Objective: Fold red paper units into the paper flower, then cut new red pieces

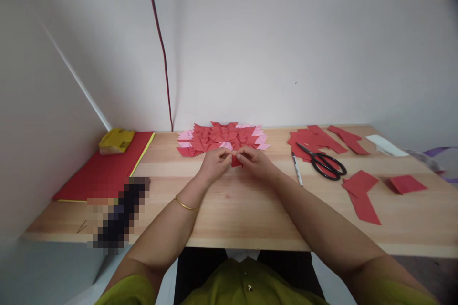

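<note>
Far left on the table (229, 209) I see a red sheet stack (103, 171) with a yellow pack (116, 140) resting on its far corner; a red cord (161, 47) runs down the wall behind. A pixelated dark patch sits at the near left edge; I cannot tell what it covers.

Centre: my left hand (213, 164), gold bangle (186, 205) on the wrist, meets my right hand (255, 162) over a small red fold (236, 161). Fingertips of both hands are pinched together on it, left from the left side, right from the right. The fold is held just above the tabletop, right in front of the pile (222, 138) of red and pink folded triangles, near or touching its front edge; I cannot tell which.

Right of the hands: a pen (297, 170) lying lengthwise, then black scissors (325, 162), blades shut, resting on red strips (322, 140). Further right, loose red offcuts (363, 193), a folded red piece (408, 184), a white slip (386, 145) and a purple ribbon (442, 151) at the edge
</note>
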### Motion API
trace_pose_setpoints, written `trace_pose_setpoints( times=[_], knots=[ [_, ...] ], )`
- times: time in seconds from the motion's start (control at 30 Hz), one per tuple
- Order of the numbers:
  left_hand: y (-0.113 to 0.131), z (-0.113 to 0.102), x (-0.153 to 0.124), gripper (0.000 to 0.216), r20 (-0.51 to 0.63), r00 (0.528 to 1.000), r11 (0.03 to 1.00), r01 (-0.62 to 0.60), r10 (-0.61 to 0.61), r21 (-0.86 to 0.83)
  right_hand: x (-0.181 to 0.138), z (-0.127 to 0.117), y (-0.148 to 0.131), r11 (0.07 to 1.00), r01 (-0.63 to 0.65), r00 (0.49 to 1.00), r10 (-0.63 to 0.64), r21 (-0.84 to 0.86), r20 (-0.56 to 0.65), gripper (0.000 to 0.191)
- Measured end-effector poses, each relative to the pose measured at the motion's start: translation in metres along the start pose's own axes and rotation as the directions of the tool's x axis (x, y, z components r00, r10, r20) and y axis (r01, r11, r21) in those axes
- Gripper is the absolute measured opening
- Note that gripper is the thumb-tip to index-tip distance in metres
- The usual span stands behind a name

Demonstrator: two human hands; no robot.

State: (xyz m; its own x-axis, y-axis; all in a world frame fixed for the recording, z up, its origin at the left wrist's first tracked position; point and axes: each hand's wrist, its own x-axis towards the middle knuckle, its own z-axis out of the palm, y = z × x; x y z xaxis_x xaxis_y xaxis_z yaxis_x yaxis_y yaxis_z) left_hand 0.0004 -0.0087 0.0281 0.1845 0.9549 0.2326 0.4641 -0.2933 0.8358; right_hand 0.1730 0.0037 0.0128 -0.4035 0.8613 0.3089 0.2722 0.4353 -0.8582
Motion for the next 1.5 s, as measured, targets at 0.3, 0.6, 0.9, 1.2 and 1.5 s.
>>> trace_pose_setpoints(
  times=[0.3,0.6,0.9,1.2,1.5],
  knots=[
    [-0.001,0.004,-0.001,0.012,0.041,0.989,0.988,-0.145,0.143,0.045,-0.002,0.005,-0.003,0.991,0.126,0.992,-0.127,-0.05,-0.015,0.022],
    [-0.01,0.003,0.004,0.015,-0.136,0.99,0.985,-0.052,0.03,-0.162,0.003,-0.006,0.011,0.974,-0.147,0.988,0.154,0.174,-0.028,0.04],
    [-0.01,0.007,0.004,0.018,-0.054,0.997,0.931,0.03,-0.053,-0.363,0.003,-0.003,0.008,0.994,-0.047,0.998,0.051,0.103,-0.035,0.02],
    [-0.007,0.007,0.001,0.023,0.029,0.997,0.957,0.076,-0.071,-0.28,-0.001,0.001,0.003,1.0,-0.016,0.999,0.016,-0.014,-0.036,0.02],
    [-0.006,0.005,0.003,0.021,0.003,1.0,0.971,0.005,-0.004,-0.241,0.0,0.004,0.003,0.996,-0.05,0.999,0.051,0.077,-0.009,0.024]
  ],
)
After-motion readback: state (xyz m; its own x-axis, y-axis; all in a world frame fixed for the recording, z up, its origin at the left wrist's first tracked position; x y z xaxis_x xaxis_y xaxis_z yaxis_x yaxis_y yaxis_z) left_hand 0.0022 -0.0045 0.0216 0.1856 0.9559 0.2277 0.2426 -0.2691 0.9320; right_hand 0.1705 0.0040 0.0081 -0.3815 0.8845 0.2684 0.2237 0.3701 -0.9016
